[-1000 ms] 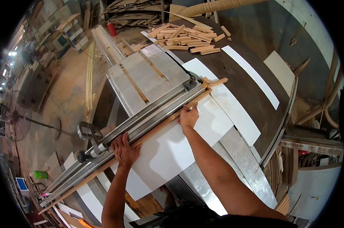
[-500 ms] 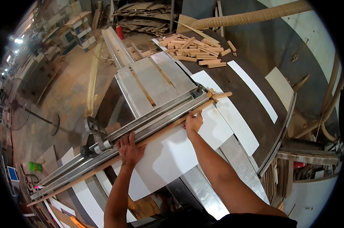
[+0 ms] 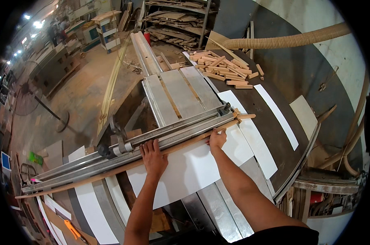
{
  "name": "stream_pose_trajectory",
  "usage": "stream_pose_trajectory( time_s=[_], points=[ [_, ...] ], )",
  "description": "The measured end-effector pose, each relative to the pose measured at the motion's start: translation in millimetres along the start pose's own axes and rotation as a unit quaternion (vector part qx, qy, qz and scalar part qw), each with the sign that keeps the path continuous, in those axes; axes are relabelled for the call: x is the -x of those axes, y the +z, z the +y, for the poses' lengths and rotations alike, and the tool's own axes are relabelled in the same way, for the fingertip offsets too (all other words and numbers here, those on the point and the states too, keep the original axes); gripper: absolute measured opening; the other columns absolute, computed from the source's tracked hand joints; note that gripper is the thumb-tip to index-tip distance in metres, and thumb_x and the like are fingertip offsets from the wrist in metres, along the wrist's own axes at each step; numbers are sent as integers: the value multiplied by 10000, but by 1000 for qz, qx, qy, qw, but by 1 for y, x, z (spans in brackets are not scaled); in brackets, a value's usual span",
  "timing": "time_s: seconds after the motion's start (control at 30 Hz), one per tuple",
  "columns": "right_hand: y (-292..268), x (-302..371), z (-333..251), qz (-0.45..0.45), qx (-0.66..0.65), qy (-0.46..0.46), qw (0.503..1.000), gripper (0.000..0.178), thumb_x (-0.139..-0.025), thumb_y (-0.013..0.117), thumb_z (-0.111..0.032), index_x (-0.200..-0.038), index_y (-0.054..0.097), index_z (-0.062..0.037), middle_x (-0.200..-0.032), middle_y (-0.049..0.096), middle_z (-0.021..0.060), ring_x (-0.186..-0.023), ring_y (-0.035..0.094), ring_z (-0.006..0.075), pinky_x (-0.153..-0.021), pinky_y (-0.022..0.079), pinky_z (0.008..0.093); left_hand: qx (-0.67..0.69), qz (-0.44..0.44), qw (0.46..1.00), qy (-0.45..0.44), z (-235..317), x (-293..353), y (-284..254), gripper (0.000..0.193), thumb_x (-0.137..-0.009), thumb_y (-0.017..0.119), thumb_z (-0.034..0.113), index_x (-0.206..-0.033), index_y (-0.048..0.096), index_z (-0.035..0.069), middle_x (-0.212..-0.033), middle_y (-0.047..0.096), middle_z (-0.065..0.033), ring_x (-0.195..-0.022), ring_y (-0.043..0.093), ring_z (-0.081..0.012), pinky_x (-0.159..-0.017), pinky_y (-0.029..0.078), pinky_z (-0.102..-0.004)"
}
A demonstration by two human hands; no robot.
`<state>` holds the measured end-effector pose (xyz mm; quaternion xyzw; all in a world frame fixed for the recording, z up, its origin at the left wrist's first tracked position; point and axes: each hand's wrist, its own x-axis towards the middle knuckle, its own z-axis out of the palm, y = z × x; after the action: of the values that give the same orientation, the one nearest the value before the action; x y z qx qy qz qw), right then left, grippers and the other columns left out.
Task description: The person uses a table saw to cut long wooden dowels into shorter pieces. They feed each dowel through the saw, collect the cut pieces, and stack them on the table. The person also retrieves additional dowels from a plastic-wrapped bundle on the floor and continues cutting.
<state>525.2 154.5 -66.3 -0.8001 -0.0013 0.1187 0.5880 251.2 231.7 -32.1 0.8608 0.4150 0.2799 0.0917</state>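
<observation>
A long, thin wooden strip lies along the front side of a metal saw fence. My left hand rests over the strip with its fingers reaching onto the fence and its thumb at the strip. Farther right, my right hand is closed around the strip near its right end, the thumb along the fence side. Beyond that end, a short wooden offcut lies on a white panel. Under my wrists, a larger white sheet covers part of the metal saw table.
Many short wooden pieces are heaped on the dark tabletop at the back right. A ribbed hose runs above them. A metal clamp stands on the fence. An orange-handled cutter lies at lower left, and a fan stands far left.
The whole view has shifted, so the scene sits lower and farther right. Both hands stay at about the same places on the strip and fence.
</observation>
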Motion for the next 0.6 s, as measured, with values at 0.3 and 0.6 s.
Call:
stream_pose_trajectory(
  time_s=[0.3,0.6],
  points=[
    [-10,-2,4,15,44,-3,999,717,-985,582,-206,-1590,258,0,-739,696,200,-429,633,249,-343,495,361,15,-9,1000,-8,8,3,0,801,-680,858,153,-1368,460,55,-1313,501,-162,-1309,441,-379,-1210,234,-581],
    [-9,-9,18,11,-44,26,999,447,-967,614,-215,-1379,475,-110,-696,645,159,-403,581,242,-316,481,368,-36,-75,996,-38,6,6,-4,752,-770,811,260,-1408,487,29,-1371,513,-197,-1351,442,-402,-1219,210,-593]
  ],
)
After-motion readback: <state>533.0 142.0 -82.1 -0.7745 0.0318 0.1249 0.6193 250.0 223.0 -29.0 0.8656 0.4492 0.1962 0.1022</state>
